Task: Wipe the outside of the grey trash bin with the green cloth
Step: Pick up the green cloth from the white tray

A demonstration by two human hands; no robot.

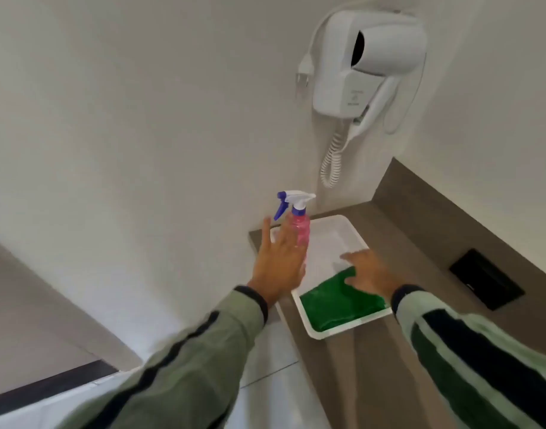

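Note:
The green cloth (336, 301) lies folded in the near end of a white tray (336, 233) on a brown counter. My right hand (369, 272) hovers over the cloth's far edge, fingers spread, touching or just above it. A pink spray bottle (301, 224) with a white and blue trigger head stands at the tray's left side. My left hand (279, 258) is open with fingers apart, right in front of the bottle, partly hiding its lower body. The grey trash bin is not in view.
A white wall-mounted hair dryer (367, 63) with a coiled cord hangs above the counter (398, 243). A black rectangular plate (485, 278) sits in the counter at the right. The counter's left edge drops to a pale tiled floor.

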